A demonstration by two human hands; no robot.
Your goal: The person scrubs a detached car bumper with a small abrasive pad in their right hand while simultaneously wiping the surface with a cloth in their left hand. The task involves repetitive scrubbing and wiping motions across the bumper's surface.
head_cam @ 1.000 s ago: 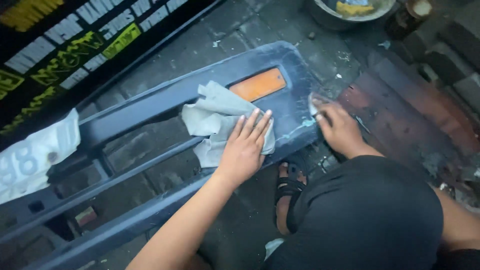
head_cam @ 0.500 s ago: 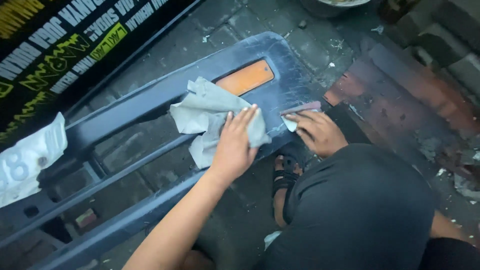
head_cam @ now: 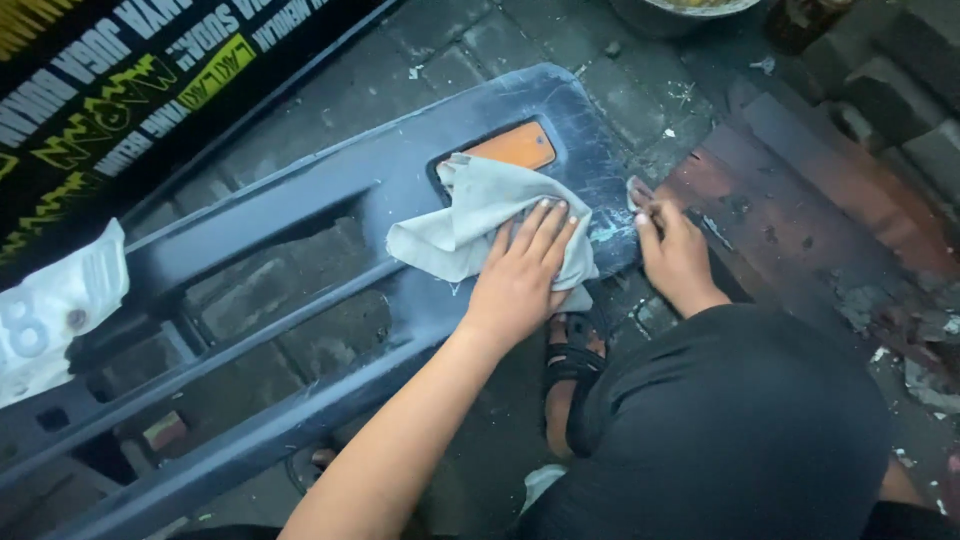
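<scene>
Under the left hand [head_cam: 520, 285], spread flat, a grey rag [head_cam: 475, 225] lies pressed on the dark bumper [head_cam: 300, 215]. Just beside it, the right hand [head_cam: 675, 255] pinches a small abrasive scrap [head_cam: 634, 193] against the scuffed corner. Sanding seems underway; wiping probably follows.

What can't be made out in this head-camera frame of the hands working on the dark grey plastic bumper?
- Small pale piece under the right hand: its fingers cover it, so its kind is unclear.
- Orange rectangular reflector: its lower left edge lies under the crumpled grey cloth.
- Dark grey plastic bumper: its left end is cut off by the frame edge.
- Round bowl: cut off by the top edge.
- Left hand: its palm hides the cloth beneath.
</scene>
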